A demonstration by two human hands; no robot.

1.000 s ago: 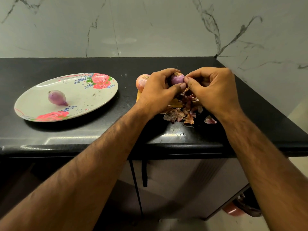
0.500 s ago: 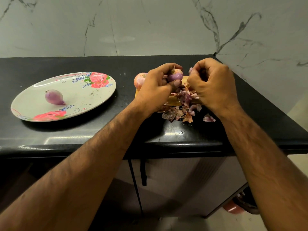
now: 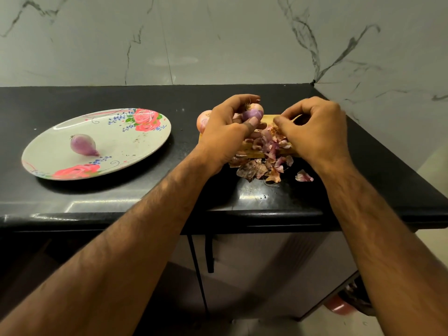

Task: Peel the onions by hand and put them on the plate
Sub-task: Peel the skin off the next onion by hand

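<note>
My left hand (image 3: 228, 128) grips a partly peeled purple onion (image 3: 253, 112) above a wooden board (image 3: 269, 118). Just right of it, my right hand (image 3: 315, 132) has its fingers curled, and its thumb and forefinger pinch a scrap of onion skin (image 3: 276, 129) over the heap of peels (image 3: 263, 163). An unpeeled pinkish onion (image 3: 203, 120) sits behind my left hand, mostly hidden. On the left stands the oval flowered plate (image 3: 145, 144) with one peeled onion (image 3: 83, 144) lying on it.
Everything sits on a black counter (image 3: 121, 197), whose front edge is near me. One loose peel (image 3: 303, 176) lies right of the heap. Marble walls close the back and the right side. Cupboard doors are below.
My right hand tore a strip of skin off the onion, drew away to the right and came down over the peel heap. My left hand kept hold of the onion.
</note>
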